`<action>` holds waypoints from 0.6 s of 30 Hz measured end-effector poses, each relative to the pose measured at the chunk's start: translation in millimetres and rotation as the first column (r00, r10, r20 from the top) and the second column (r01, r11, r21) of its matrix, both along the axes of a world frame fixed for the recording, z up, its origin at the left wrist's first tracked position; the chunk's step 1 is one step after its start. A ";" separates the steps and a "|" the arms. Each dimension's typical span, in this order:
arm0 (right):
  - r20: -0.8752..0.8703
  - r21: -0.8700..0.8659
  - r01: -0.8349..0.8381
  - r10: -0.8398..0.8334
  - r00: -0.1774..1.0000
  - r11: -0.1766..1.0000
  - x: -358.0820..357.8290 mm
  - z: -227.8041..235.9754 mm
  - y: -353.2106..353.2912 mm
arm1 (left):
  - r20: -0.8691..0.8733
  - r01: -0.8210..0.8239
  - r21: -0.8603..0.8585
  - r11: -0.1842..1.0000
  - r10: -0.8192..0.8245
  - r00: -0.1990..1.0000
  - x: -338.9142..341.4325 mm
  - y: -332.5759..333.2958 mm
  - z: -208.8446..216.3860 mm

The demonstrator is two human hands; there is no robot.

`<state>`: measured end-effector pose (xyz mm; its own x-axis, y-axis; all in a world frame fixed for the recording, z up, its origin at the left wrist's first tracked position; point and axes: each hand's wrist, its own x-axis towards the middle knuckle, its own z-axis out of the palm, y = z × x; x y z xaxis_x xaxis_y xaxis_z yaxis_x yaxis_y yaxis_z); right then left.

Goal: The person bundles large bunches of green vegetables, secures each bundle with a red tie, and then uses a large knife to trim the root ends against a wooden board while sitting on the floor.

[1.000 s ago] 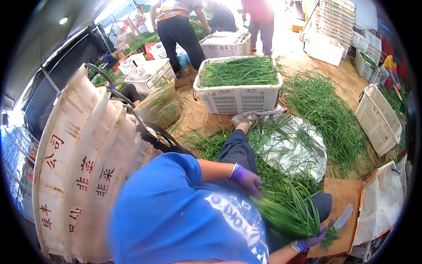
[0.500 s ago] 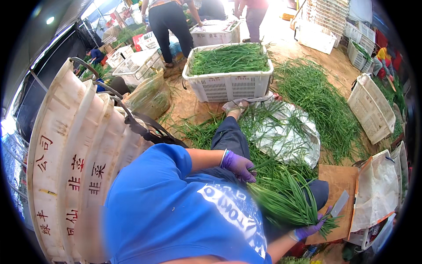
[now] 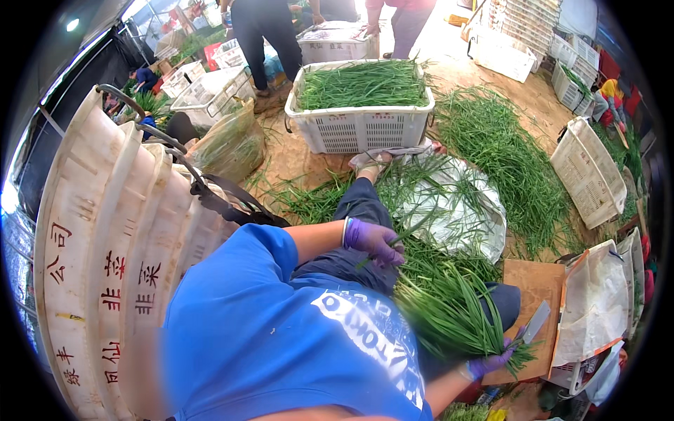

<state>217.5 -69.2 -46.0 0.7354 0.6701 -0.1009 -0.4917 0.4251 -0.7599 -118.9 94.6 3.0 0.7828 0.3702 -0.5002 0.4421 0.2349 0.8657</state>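
Observation:
My left hand [image 3: 375, 242], in a purple glove, has curled fingers with a few loose green leaves of garlic chives [image 3: 420, 226] between them. It is held just above the upper end of a large bunch of garlic chives [image 3: 453, 305] that lies over my lap. Lower right, my right hand [image 3: 491, 359], also gloved in purple, is closed round the narrow end of that bunch. A knife [image 3: 538, 321] with a broad pale blade sticks up from the same hand; its handle is mostly hidden by the fingers and leaves.
A brown board [image 3: 537, 281] lies beside my knee. Ahead stands a white crate [image 3: 358, 130] heaped with chives; a loose pile [image 3: 502, 161] spreads right of it, beside a white sheet [image 3: 456, 217]. Stacked white crates [image 3: 77, 259] rise at my left. Other people [image 3: 270, 35] work at the back.
My left hand has drawn slightly away from the bunch, up and to the left, with a few leaves. The right hand still holds the bunch; the knife blade is more upright.

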 end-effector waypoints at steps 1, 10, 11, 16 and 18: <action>0.002 -0.009 0.018 -0.018 1.000 1.000 -2.9 2.6 1.9 | 0.000 -0.055 0.020 0.998 0.055 0.998 -3.1 3.7 2.6; 0.084 0.063 -0.094 0.089 0.992 0.994 25.2 -33.0 -6.4 | 0.407 -0.552 -0.573 0.605 0.795 0.449 -33.4 54.8 -32.8; 0.065 0.056 -0.097 0.093 0.994 0.994 14.2 -17.5 -7.1 | 0.367 -0.506 -0.608 0.612 0.781 0.505 -23.2 54.0 -51.2; 0.181 -0.117 0.083 -0.061 0.982 0.990 39.6 -58.4 -20.1 | 0.439 0.040 0.640 0.767 -0.408 0.800 51.5 -16.7 -138.4; 0.355 -0.147 0.206 -0.143 0.924 0.967 59.0 -67.2 -34.8 | 0.588 0.273 -0.022 0.962 -0.208 0.782 77.6 -36.9 -96.5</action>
<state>276.5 -104.0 -113.3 0.8502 0.5219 0.0694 -0.1213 0.3225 -0.9388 -41.3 57.7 -93.4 0.9934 0.1042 0.0476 -0.0759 0.2875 0.9548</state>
